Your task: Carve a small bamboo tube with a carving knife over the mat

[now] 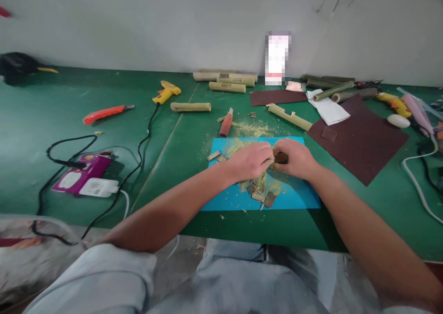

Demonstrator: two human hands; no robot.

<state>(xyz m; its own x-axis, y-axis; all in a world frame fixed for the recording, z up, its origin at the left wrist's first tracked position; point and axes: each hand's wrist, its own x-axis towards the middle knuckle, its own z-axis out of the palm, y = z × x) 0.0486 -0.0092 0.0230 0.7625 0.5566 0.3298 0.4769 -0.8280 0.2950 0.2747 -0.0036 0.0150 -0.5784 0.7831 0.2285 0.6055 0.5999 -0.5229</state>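
My left hand (pixel 252 160) and my right hand (pixel 294 156) meet over a blue mat (pixel 224 198). The right fingers are wrapped round a small dark brown piece (pixel 281 158); its kind is not clear. My left fingers are pinched together at its near end, and what they hold is mostly hidden. Below the hands lie pale shavings (pixel 259 183) and several small bamboo chips (pixel 270 199). Beyond the mat rests a red-handled knife (pixel 226 122) amid yellowish dust. A notched bamboo tube (pixel 290 117) lies further right.
Bamboo tubes (pixel 226 87) line the wall. Left are a yellow glue gun (pixel 166 92), an orange utility knife (pixel 105 114) and a purple power strip (pixel 92 166) with trailing cords. Brown sheets (pixel 367 143), white paper (pixel 332 113) and another yellow glue gun (pixel 393 103) lie right.
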